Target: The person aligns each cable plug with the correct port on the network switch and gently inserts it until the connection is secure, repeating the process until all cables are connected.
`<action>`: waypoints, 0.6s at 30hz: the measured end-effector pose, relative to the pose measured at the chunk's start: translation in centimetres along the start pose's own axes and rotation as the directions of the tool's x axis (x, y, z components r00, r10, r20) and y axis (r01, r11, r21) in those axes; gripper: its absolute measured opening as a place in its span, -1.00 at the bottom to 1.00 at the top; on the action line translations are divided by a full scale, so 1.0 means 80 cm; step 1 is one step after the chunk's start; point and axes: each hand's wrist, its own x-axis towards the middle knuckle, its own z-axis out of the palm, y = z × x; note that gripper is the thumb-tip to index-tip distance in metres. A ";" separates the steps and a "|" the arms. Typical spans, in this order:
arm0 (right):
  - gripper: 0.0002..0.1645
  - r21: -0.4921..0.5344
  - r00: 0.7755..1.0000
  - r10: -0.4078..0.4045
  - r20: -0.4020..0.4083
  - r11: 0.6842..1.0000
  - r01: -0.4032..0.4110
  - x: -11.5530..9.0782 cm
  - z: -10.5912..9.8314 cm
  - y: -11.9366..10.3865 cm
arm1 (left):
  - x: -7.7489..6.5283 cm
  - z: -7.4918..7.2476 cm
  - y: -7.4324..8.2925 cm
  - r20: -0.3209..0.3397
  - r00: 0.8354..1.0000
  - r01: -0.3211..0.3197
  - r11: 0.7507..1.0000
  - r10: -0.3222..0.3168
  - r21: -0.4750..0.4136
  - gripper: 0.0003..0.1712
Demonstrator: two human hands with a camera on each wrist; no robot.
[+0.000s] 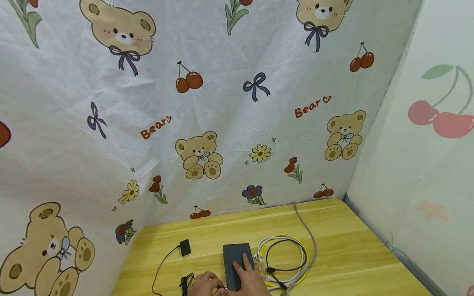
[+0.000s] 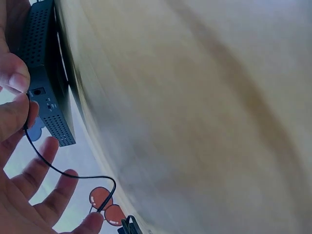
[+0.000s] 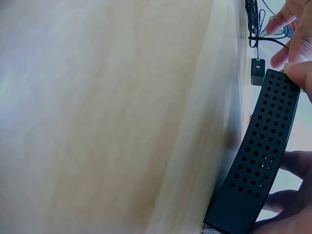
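A black box-shaped device (image 1: 230,263) with perforated sides lies near the table's front, slightly lifted off it at one side in the left wrist view. My right hand (image 1: 249,280) holds it, fingers spread over the top and thumb (image 3: 300,77) at a corner of the near end. Close by that end, my left hand (image 1: 205,284) pinches the end of a thin black power cord (image 2: 66,173) between thumb and index finger. Its other fingers spread loosely, the cord running past them. The round power socket (image 2: 37,91) beside the fingertips shows uncovered; the plug's tip is hidden by the fingers.
A black power adapter (image 1: 185,248) lies at the left with its cord trailing forward; bundled black cord (image 1: 185,283) sits near the left hand. Coiled white, yellow and black cables (image 1: 285,238) lie right of the device. A grey cable (image 1: 312,238) runs to the table's back edge.
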 end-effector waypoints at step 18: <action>-0.04 0.087 1.000 -0.006 0.012 0.996 0.005 -0.001 0.001 0.002 | 0.001 0.003 0.004 -0.038 0.996 0.079 0.997 -0.079 0.000 -0.85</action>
